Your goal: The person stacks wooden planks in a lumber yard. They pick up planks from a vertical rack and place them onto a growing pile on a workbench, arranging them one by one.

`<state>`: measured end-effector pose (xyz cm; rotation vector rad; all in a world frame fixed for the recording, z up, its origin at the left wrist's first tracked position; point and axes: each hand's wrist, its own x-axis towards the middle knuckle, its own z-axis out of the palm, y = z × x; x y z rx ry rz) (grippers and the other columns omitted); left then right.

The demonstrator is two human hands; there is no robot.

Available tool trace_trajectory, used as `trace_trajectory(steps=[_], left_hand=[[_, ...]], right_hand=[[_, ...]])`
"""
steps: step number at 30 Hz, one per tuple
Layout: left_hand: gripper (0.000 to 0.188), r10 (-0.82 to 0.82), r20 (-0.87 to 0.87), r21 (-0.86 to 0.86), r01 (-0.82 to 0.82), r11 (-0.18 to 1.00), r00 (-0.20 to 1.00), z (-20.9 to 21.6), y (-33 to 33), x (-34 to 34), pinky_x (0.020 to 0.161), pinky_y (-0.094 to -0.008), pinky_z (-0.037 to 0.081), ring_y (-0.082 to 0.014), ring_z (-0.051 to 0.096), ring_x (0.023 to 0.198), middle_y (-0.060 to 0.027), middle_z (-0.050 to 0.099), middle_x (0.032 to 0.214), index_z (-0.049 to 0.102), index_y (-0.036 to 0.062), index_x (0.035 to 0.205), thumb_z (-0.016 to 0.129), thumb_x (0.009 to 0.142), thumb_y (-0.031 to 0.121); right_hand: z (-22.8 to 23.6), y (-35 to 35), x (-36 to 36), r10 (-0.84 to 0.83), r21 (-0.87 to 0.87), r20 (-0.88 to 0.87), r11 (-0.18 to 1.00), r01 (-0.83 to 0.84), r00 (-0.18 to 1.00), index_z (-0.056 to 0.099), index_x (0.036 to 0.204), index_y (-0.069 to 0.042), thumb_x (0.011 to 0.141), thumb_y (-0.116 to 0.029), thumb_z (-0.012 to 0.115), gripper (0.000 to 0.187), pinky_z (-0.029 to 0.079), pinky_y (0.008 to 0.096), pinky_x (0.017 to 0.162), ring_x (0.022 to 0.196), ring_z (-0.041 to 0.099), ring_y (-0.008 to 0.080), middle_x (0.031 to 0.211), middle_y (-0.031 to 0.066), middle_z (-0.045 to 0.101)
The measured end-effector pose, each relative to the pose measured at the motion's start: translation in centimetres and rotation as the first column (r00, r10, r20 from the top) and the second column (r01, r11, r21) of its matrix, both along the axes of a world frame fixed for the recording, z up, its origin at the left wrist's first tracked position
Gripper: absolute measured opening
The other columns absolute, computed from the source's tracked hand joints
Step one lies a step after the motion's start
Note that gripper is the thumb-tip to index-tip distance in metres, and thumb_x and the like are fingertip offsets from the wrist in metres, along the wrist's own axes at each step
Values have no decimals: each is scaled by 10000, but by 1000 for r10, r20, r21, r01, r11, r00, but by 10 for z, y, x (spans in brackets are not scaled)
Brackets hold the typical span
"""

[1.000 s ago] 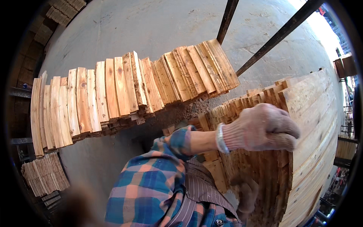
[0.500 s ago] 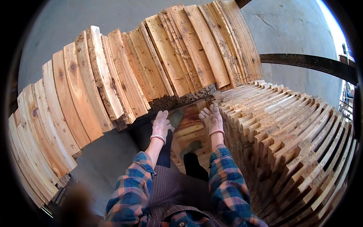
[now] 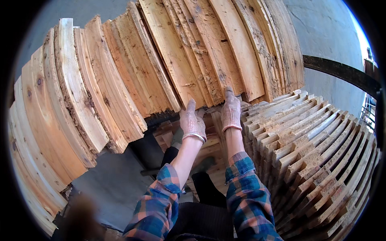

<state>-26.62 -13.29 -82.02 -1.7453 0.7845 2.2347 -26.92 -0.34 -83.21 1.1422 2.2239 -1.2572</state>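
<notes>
A long row of rough, pale wooden planks (image 3: 120,80) fans across the upper half of the view, with their near ends toward me. My left hand (image 3: 193,122), in a worn knit glove, grips the near end of one plank (image 3: 201,60) from below, one finger lying up against it. My right hand (image 3: 231,112), also gloved, holds the end of the same or a neighbouring plank just to the right. Both forearms in blue plaid sleeves reach up from the lower edge.
A tall stack of cut boards (image 3: 317,152) with stepped ends fills the right side, close to my right arm. Below the hands lies more stacked wood (image 3: 209,144). Grey concrete floor (image 3: 108,184) shows at lower left. A dark metal bar (image 3: 341,70) crosses at upper right.
The view has closed in on the plank row. Both hands have risen from the lower wood and taken hold of the plank ends.
</notes>
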Motion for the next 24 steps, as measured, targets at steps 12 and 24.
trace_trajectory(steps=[12,24], left_hand=[[753,-807,80,-683,622,383,584,33,-22,-33,710,-345,505,-233,625,817,-199,634,995,486,-71,1214,776,752,448],[535,-872,347,-565,819,99,345,23,-27,-68,691,-415,519,-351,660,786,-211,663,837,504,-26,1191,657,714,160]], right_hand=[[41,-38,5,321,82,81,941,-327,944,567,1086,56,898,-425,557,516,526,371,745,901,649,339,985,240,631],[84,-22,0,532,627,-283,732,-265,798,587,1014,-73,806,-255,690,295,484,442,799,953,583,334,1028,126,594]])
